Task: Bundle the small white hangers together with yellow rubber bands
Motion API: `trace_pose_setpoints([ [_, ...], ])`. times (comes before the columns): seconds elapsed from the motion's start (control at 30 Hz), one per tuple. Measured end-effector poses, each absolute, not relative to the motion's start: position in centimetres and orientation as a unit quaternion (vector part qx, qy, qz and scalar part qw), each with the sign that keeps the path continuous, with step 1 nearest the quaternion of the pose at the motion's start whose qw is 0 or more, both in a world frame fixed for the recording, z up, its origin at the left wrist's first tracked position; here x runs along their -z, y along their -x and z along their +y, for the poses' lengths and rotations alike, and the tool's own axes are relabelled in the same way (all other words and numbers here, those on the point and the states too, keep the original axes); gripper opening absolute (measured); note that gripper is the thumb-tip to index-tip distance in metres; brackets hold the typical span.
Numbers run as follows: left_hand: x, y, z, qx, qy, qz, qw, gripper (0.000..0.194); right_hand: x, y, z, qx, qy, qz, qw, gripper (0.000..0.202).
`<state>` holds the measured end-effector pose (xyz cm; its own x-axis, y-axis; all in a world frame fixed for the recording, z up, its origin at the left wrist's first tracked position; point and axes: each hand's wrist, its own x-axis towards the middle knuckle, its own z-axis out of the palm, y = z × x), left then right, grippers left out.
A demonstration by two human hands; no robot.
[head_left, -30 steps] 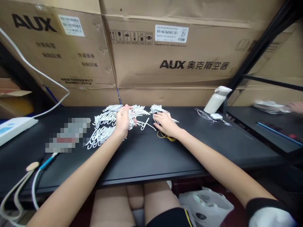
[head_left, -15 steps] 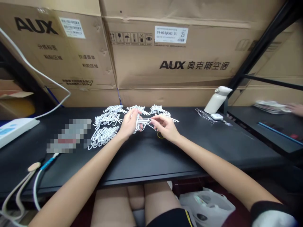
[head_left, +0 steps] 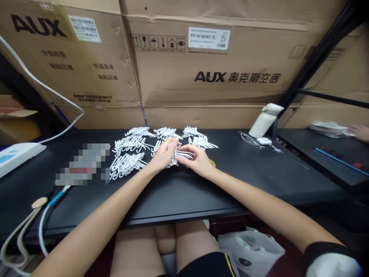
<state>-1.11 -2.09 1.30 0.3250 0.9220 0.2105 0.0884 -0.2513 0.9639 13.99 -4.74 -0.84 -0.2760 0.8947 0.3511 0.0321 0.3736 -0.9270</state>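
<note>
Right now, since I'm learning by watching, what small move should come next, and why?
Perhaps draw the held hooks closer together with the right hand: their straight ends look fanned out beside it, while the left hand grips the bunch.

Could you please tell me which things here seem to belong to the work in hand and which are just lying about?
Likely part of the work:
white hooks, held in left hand and right hand
hook piles
perhaps the yellow bands

Apparently just lying about:
bottle
white case
strap
plastic bag
</note>
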Motion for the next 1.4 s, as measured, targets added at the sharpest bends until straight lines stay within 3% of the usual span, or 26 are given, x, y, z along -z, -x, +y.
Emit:
trace_pose_setpoints([
  [0.27, -2.1, 1.6, -2.0, -0.378, -0.561, 0.393, 0.623, 0.011, 0.5, -14.5, -4.4, -0.448, 0.382, -0.658, 0.469, 0.038],
  [0.5, -1.7, 2.3, -1.9, -0.364, -0.533, 0.357, 0.675, 0.017, 0.2, -15.0, -4.0, -0.466, 0.396, -0.647, 0.456, 0.043],
  [0.8, -1.4, 1.9, -2.0, -0.385, -0.638, 0.402, 0.532, 0.029, 0.2, -14.9, -4.2, -0.472, 0.372, -0.657, 0.455, 0.046],
  [1.03, -1.7, 0.8, -2.9, -0.395, -0.613, 0.380, 0.569, 0.028, 0.7, -14.4, -4.3, -0.428, 0.365, -0.674, 0.479, 0.043],
  [1.27, -1.3, 1.2, -1.5, -0.462, -0.703, 0.402, 0.361, 0.022, 0.7, -14.5, -4.6, -0.264, 0.364, -0.770, 0.453, 0.041],
  [1.4, -0.9, 1.2, -1.3, -0.473, -0.663, 0.426, 0.394, 0.021, 0.6, -14.4, -4.9, -0.185, 0.354, -0.830, 0.390, 0.052],
])
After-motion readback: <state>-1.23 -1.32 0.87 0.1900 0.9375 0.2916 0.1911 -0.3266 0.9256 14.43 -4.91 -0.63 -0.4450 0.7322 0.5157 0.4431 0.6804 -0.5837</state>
